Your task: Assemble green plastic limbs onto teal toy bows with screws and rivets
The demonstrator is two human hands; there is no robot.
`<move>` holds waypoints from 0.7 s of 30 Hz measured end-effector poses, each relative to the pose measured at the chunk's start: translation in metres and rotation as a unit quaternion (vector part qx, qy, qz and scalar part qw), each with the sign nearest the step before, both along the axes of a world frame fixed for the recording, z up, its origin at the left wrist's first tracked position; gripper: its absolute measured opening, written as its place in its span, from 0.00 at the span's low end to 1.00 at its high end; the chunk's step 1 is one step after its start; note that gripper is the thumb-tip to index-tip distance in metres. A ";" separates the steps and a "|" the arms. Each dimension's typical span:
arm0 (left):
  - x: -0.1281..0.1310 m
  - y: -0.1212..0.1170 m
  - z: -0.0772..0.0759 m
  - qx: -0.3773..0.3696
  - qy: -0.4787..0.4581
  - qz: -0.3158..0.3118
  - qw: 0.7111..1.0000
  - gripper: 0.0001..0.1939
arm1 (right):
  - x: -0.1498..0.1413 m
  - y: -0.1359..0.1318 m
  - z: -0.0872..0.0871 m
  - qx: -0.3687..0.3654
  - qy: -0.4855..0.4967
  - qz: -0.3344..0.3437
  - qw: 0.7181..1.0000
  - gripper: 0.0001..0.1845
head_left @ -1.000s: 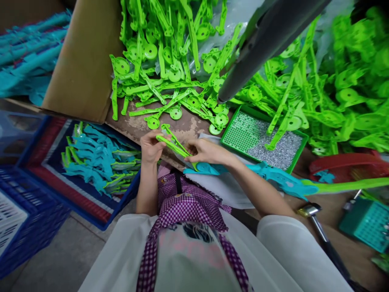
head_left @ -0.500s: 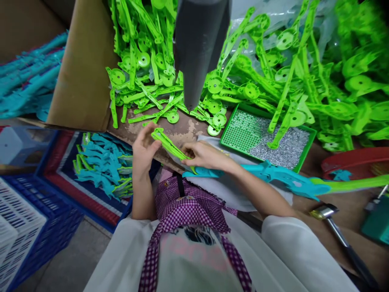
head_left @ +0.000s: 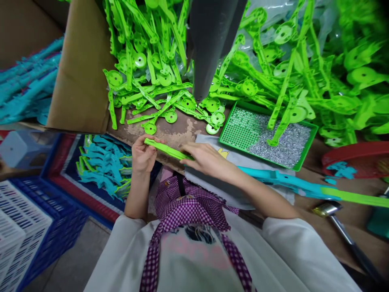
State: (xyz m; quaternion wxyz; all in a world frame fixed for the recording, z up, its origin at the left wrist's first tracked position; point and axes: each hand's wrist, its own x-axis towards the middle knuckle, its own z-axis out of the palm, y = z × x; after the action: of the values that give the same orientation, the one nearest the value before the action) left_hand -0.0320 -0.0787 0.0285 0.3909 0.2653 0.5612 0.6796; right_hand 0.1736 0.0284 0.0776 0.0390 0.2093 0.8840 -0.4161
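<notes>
Between my two hands is a long bright-green plastic arm-shaped piece, slanting slightly down to the right. My left hand pinches its left end between thumb and fingers. Closed over the right end is my right hand, which hides that end. A long blue plastic piece with a green section at its far end comes out from behind my right forearm and runs right above the bench. Whether it joins the held green piece is hidden. A pale cloth lies under my right forearm.
A dark machine head hangs down ahead of my hands. Loose green parts pile up behind it. A green tray of small metal pins stands right, with a hammer and a red bowl. A cardboard box stands left.
The green piece has turned flatter, its left end dropping with my left hand. My right hand's fingers now lie further over its right end. The blue piece has shifted slightly.
</notes>
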 end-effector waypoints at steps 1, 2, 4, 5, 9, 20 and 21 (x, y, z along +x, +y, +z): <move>0.000 0.000 0.000 0.002 -0.001 0.001 1.000 0.26 | 0.000 -0.003 0.000 0.005 -0.012 -0.004 1.000 0.13; 0.000 0.000 0.001 0.004 -0.003 0.002 1.000 0.26 | 0.000 -0.007 0.000 0.010 -0.023 -0.011 1.000 0.15; 0.000 0.001 0.003 0.009 -0.014 0.003 1.000 0.26 | -0.002 -0.014 0.000 0.017 -0.038 -0.025 0.999 0.16; 0.000 0.002 0.003 0.010 -0.024 0.003 1.000 0.25 | -0.003 -0.017 0.000 0.017 -0.041 -0.032 0.999 0.16; 0.001 0.009 -0.004 -0.023 -0.094 0.000 0.995 0.23 | -0.005 -0.023 -0.003 -0.023 -0.045 -0.049 0.998 0.17; 0.002 0.029 -0.032 -0.145 -0.223 -0.004 0.964 0.12 | -0.010 -0.015 -0.041 -0.059 -0.033 -0.093 0.993 0.18; 0.002 0.030 -0.032 -0.150 -0.226 0.002 0.962 0.10 | -0.006 -0.015 -0.040 -0.036 0.006 -0.121 0.992 0.17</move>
State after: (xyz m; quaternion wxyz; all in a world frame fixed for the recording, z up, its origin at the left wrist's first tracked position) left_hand -0.0299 -0.0485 -0.0037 0.5418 0.0418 0.5541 0.6306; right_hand 0.1675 0.0138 0.0379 -0.0099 0.3107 0.8370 -0.4503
